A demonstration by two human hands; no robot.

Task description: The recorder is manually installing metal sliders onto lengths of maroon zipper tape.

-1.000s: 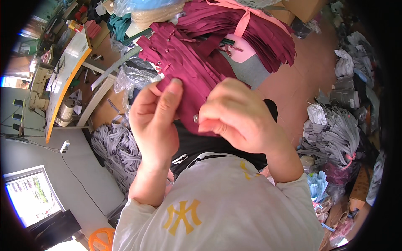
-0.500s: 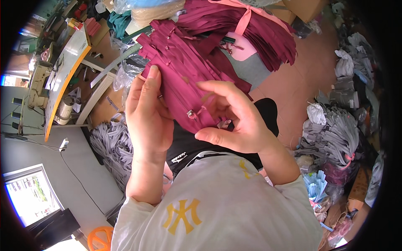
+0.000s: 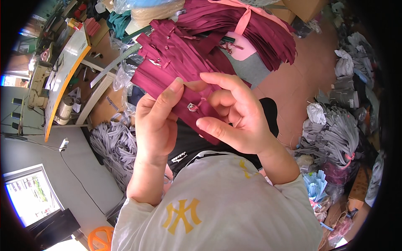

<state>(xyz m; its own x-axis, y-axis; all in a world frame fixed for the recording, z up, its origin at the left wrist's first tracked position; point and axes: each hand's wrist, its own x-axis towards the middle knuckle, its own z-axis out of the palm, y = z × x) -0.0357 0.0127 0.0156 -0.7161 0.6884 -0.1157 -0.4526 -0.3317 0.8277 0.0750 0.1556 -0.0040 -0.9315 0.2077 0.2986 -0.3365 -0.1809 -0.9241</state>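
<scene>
Several flat maroon zippers (image 3: 157, 79) lie stacked between my hands, over my lap. My left hand (image 3: 155, 125) is closed on their left side, thumb on top and fingers underneath. A small metal slider (image 3: 193, 107) with a short fabric pull shows near the lower end of the top zipper. My right hand (image 3: 243, 115) curls round the right edge beside that slider. Its thumb and forefinger are apart, while the other fingers bend in against the zippers, partly hidden. More maroon zippers (image 3: 184, 46) with sliders lie just beyond my hands.
A large maroon zipper bundle (image 3: 268, 39) tied with a pink strip lies at the far side. Grey zipper bundles (image 3: 331, 134) are heaped at right, with more grey strips (image 3: 111, 144) at left. A white table (image 3: 69, 69) with an orange edge stands at left, near a sewing machine (image 3: 38, 85).
My left hand has moved right and slightly nearer me, closer to my right hand. The held zippers have shifted and now stick out farther left. My right hand has barely moved.
</scene>
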